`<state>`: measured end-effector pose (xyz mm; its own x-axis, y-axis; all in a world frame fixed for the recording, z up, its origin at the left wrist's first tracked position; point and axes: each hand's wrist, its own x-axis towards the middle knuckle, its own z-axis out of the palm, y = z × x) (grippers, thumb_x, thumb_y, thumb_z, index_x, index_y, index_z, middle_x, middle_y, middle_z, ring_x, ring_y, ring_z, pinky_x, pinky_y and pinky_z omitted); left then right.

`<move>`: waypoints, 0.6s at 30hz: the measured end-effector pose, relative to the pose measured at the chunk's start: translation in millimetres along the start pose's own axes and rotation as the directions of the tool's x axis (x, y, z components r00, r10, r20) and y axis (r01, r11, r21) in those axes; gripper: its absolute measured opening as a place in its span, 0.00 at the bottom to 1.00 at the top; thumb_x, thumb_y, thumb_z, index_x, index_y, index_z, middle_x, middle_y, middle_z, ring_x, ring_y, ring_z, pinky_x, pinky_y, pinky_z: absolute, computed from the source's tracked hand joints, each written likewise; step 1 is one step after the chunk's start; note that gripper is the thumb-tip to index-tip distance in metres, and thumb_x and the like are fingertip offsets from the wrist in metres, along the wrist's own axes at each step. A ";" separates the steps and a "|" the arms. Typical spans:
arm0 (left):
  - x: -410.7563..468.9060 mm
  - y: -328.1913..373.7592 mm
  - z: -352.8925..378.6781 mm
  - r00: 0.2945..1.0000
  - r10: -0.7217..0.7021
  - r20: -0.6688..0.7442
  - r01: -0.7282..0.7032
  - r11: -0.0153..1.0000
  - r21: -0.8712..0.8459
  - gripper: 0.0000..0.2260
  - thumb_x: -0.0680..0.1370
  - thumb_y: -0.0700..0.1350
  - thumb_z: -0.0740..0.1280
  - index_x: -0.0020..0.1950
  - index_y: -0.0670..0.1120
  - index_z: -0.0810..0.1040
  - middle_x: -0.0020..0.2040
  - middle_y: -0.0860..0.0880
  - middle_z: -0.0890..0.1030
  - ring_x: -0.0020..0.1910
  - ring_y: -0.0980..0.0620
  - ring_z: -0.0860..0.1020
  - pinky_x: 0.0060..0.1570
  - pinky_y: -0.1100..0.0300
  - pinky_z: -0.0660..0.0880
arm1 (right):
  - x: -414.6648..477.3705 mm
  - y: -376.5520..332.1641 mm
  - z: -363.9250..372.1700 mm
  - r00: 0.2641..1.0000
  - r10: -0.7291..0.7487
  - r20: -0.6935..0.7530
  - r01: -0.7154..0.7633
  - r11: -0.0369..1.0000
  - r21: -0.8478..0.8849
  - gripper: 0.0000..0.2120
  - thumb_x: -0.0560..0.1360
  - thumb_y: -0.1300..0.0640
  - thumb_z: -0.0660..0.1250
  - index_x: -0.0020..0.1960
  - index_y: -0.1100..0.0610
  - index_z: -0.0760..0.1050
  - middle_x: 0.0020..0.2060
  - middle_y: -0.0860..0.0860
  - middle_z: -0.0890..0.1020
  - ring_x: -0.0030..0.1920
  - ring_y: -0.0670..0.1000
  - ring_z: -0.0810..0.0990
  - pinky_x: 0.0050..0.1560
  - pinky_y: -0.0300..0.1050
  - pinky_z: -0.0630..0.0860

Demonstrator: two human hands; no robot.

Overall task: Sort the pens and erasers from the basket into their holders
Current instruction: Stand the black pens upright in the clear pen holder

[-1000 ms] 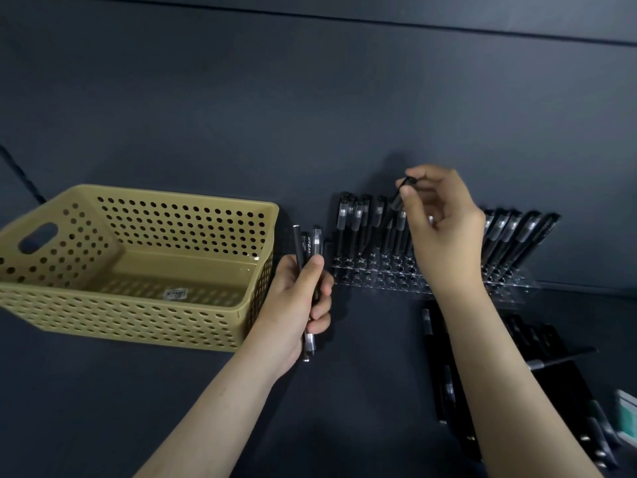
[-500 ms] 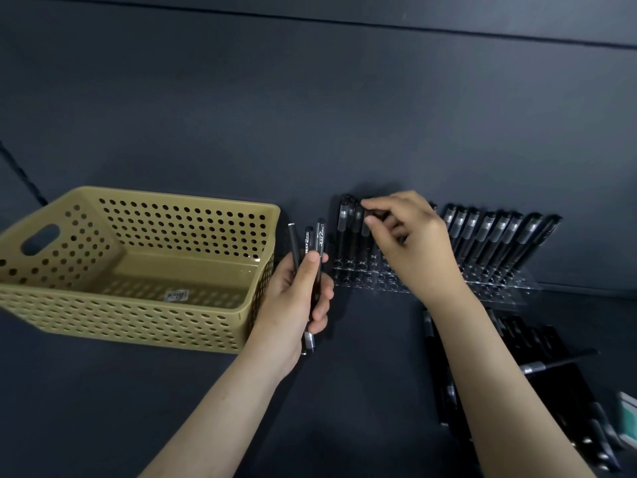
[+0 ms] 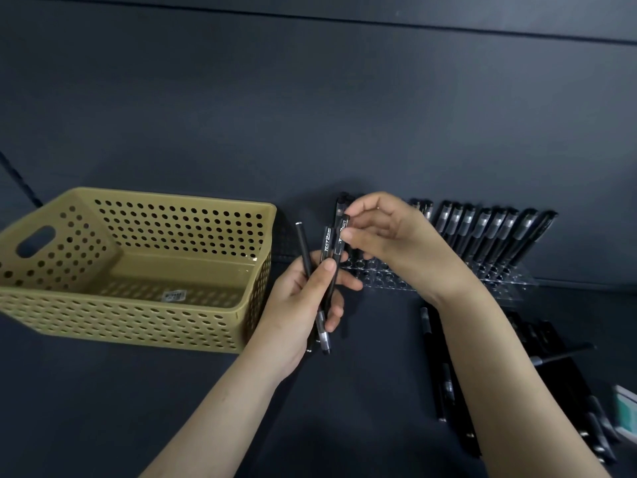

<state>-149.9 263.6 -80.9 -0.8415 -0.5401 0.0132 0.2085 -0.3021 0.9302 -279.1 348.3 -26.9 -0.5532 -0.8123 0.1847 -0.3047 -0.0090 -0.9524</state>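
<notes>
My left hand [image 3: 303,305] grips three black pens [image 3: 325,257] upright, just right of the tan perforated basket [image 3: 144,315]. My right hand [image 3: 386,236] pinches the top of the rightmost of those pens [image 3: 341,232] between thumb and fingers. Behind my hands stands a clear acrylic pen holder [image 3: 510,281] with a row of black pens [image 3: 489,232] leaning in its holes. The holder's left part is hidden by my right hand. The basket's floor shows only a small label.
Several more black pens [image 3: 444,367] lie on the dark table at the right, partly under my right forearm. A small green-and-white box [image 3: 625,412] sits at the right edge. A dark wall rises behind the holder.
My right hand left the holder's row, where it set a pen, and moved left to the pens in my left hand. My left hand stayed in place.
</notes>
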 end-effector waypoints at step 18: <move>6.0 -10.0 1.1 0.986 -0.091 -0.142 0.101 0.993 0.062 0.05 0.83 0.43 0.56 0.54 0.43 0.69 0.33 0.49 0.80 0.24 0.53 0.71 0.19 0.63 0.65 | 0.9 7.3 -41.0 0.812 -0.322 -0.487 0.194 0.936 -0.295 0.09 0.77 0.63 0.68 0.55 0.55 0.72 0.43 0.50 0.80 0.43 0.53 0.82 0.43 0.40 0.78</move>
<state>-157.6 264.2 -89.7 -0.7774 -0.6167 -0.1240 0.0913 -0.3056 0.9478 -313.6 371.4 -23.8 -0.7289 -0.3723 0.5745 -0.6210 0.0063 -0.7838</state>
